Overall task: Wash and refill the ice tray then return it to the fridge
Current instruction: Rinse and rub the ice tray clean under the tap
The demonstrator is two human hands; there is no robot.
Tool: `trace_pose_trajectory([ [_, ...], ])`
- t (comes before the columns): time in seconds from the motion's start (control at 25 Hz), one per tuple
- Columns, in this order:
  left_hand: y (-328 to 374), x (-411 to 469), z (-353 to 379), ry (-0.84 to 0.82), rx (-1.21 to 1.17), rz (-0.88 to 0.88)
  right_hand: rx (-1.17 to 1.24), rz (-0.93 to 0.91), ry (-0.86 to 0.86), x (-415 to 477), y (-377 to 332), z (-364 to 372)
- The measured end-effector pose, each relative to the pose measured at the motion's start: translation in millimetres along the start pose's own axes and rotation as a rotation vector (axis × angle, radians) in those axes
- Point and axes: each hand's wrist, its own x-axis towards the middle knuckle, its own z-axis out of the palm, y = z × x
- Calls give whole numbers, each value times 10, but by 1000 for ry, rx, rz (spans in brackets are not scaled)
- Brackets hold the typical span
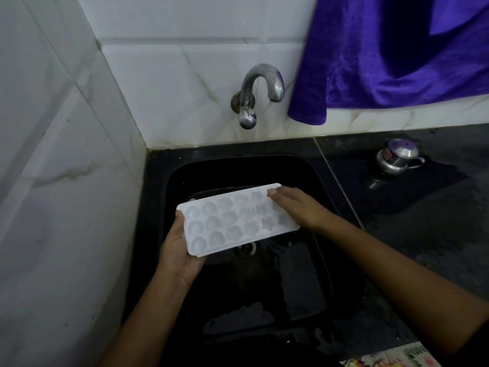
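Black sink (158, 197) below hands: left hand (180, 247) grips white plastic ice tray (235, 221) end; right hand (296, 207) flat on top. Light, slippery; hold both ends.

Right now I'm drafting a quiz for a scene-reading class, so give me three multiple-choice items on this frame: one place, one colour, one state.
1. Where is the ice tray? A in a fridge; B held over the sink; C on the floor.
2. What colour is the hanging cloth? A green; B purple; C white.
3. What is the tap doing? A gushing; B spraying foam; C showing no stream.

Answers:
1. B: the left hand grips it and the right hand rests flat on it, above the sink.
2. B: it hangs purple, right of the tap.
3. C: nothing visibly falls from it.
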Motion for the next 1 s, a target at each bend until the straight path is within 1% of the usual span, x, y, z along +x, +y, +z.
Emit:
trace_pose_trajectory([
  [0.04,3,6,-1,-9,8,-1,-13,-13,-1,-4,-29,-31],
  [0.08,-9,7,7,-15,19,-8,-147,-30,0,-22,-76,-63],
  [0.16,-49,0,15,-22,36,-21,-706,-70,58,-40,-130,-65],
  [0.2,-57,-7,24,-17,38,-23,-878,-112,79,-35,-129,-41],
  [0.24,-52,-9,21,-7,35,-22,-926,-135,71,-46,-142,-20],
  [0.28,-31,-3,13,2,25,-16,-843,-118,32,-42,-140,-10],
  [0.36,22,14,-8,14,8,-3,-417,-45,-39,-38,-135,-29],
  [0.4,35,18,-11,13,7,-6,-279,-26,-34,-28,-122,-44],
  [0.44,29,14,-2,5,9,-15,-257,-33,-16,-28,-126,-61],
  [0.48,6,3,8,-2,12,-25,-338,-37,4,-20,-132,-80],
  [0.56,-56,-23,27,3,22,-29,-736,-79,66,-12,-88,-52],
  [0.6,-65,-28,30,6,29,-27,-837,-127,85,-21,-61,-12],
  [0.64,-56,-23,20,11,32,-21,-831,-147,77,-35,-39,20],
  [0.68,-31,-18,14,16,30,-15,-701,-138,40,-46,-29,38],
  [0.76,26,0,-7,15,21,-12,-295,-122,-26,-68,-52,36],
  [0.8,38,7,-13,11,23,-12,-149,-128,-12,-42,-50,10],
  [0.84,30,5,-14,5,28,-15,-85,-107,6,-15,-63,-22],
  [0.88,3,2,-10,-1,34,-20,-119,-72,6,0,-89,-49],
  [0.92,-31,-11,7,-5,38,-26,-293,-54,14,0,-118,-68],
  [0.96,-62,-16,12,-3,37,-28,-547,-63,36,1,-108,-59],
  [1.0,-77,-24,19,3,36,-28,-745,-94,50,-10,-75,-32],
])
